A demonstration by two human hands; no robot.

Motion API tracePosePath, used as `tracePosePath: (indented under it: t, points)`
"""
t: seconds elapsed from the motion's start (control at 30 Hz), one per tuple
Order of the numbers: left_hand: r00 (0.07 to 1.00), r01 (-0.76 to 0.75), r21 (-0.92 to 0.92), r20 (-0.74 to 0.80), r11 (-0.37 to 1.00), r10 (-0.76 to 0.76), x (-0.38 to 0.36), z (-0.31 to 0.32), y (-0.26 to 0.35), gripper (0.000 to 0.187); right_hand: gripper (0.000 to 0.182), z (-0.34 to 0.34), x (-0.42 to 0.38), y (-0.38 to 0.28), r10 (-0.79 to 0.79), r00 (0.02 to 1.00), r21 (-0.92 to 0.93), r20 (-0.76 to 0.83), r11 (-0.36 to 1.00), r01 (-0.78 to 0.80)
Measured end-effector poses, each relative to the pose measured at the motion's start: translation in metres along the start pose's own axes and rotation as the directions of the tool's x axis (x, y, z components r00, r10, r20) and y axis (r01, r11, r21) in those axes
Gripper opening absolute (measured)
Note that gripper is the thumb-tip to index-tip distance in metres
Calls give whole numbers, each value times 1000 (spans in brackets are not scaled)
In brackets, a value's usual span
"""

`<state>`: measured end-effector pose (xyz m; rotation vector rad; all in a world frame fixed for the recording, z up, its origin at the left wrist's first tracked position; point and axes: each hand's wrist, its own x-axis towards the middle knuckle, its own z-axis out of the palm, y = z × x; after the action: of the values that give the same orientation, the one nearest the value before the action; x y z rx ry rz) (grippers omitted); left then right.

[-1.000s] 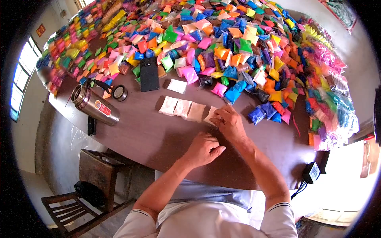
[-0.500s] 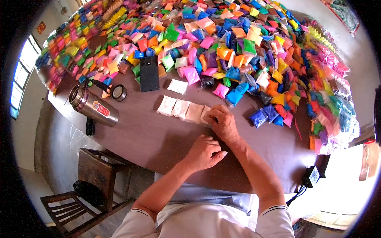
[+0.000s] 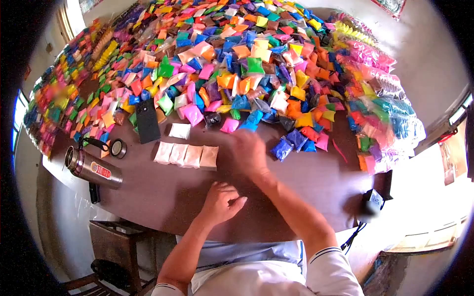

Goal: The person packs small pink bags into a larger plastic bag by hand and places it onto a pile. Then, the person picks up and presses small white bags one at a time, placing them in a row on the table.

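Note:
Four pale packets [image 3: 185,155] lie side by side in a row on the brown table [image 3: 168,197], with one white packet [image 3: 179,130] just above them. My right hand [image 3: 249,150] hangs over the table to the right of the row, blurred by motion, near the lower edge of the heap of coloured packets [image 3: 227,81]. Its fingers are smeared, so a hold cannot be made out. My left hand [image 3: 222,201] rests at the table below the row, fingers curled and thumb to the right; what it may hold is hidden.
A black phone [image 3: 147,122] lies left of the white packet. Further left are a steel flask [image 3: 96,167] and its round lid [image 3: 118,148]. Blue packets [image 3: 282,148] lie right of my right hand. A small black device [image 3: 373,203] stands at the right edge, a wooden chair [image 3: 116,251] at lower left.
My right hand has left the right end of the pale row and moved up and right, toward the heap. My left hand looks much the same. The whole view has shifted.

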<state>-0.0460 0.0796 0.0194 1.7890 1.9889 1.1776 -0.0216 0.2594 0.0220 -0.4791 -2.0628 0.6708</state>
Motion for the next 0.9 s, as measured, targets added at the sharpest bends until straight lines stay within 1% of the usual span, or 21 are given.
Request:
tracePosePath:
  t: [0.03,0.07,0.1,0.13,0.17,0.23,0.27,0.33,0.37,0.43,0.57,0.6,0.63,0.67,0.7,0.73,0.77,0.8,0.83,0.87,0.9]
  points:
    - [1000,-2,-12,-10,1000,2,0,1,-1,28,15,-12,10,15,-38,997,-48,-70,998,34]
    - [1000,-4,-14,-10,1000,3,-1,1,-1,28,14,-25,22,25,-16,983,-70,-181,998,4]
    - [1000,-6,-14,-4,1000,6,-1,1,-2,28,15,-37,31,41,65,979,-81,-194,993,-82]
    - [1000,-10,-13,0,1000,10,0,1,-2,28,16,-50,43,53,-22,968,-134,-249,991,-12]
    - [1000,-13,-14,-1,1000,13,0,0,-2,28,18,-58,51,66,22,967,-219,-254,972,-79]
    - [1000,-7,26,13,1000,7,0,-1,0,29,23,-68,66,85,44,977,-367,-209,922,-120]
    - [1000,-9,30,13,999,9,-1,-2,0,29,23,-70,70,90,42,976,-365,-212,923,-119]
    - [998,22,49,61,999,-25,-1,-3,-1,29,27,-71,79,94,-29,988,-470,-155,881,-48]
    - [998,22,52,61,998,-25,0,-2,-1,29,27,-72,82,96,-29,987,-468,-156,883,-48]
    - [1000,-7,51,19,999,6,-1,-1,0,30,26,-74,86,101,-11,1000,-480,-20,877,0]
    - [999,-17,-22,-40,1000,16,2,-3,2,29,21,-86,89,106,23,997,-484,-73,873,-55]
    - [1000,15,-72,-13,997,-16,0,-5,1,29,24,-95,81,95,152,978,-274,-141,944,-186]
    - [999,50,-121,15,991,-49,-1,-7,1,29,28,-106,72,80,291,941,-43,-176,952,-302]
    - [999,51,-124,13,991,-50,-1,-8,2,29,35,-121,60,56,441,898,193,-10,881,-431]
    - [999,44,-169,-12,985,-47,0,-9,3,30,33,-128,41,41,501,859,367,102,784,-501]
    - [998,33,-215,-40,976,-42,2,-8,4,30,29,-128,19,37,424,892,364,158,814,-452]
    - [998,30,-220,-40,975,-39,2,-7,5,30,28,-121,-4,24,388,902,501,188,752,-428]
    - [997,64,-249,-21,966,-72,0,-7,4,31,27,-122,-29,26,337,857,496,389,707,-503]
    - [994,102,-276,3,956,-105,-2,-6,3,32,29,-111,-51,13,316,860,582,402,637,-506]
    - [994,104,-277,10,955,-105,-6,-4,0,32,32,-113,-61,-7,230,851,544,472,684,-487]
    - [994,100,-317,-18,943,-112,-8,0,-5,32,31,-115,-63,-28,211,806,554,553,629,-545]
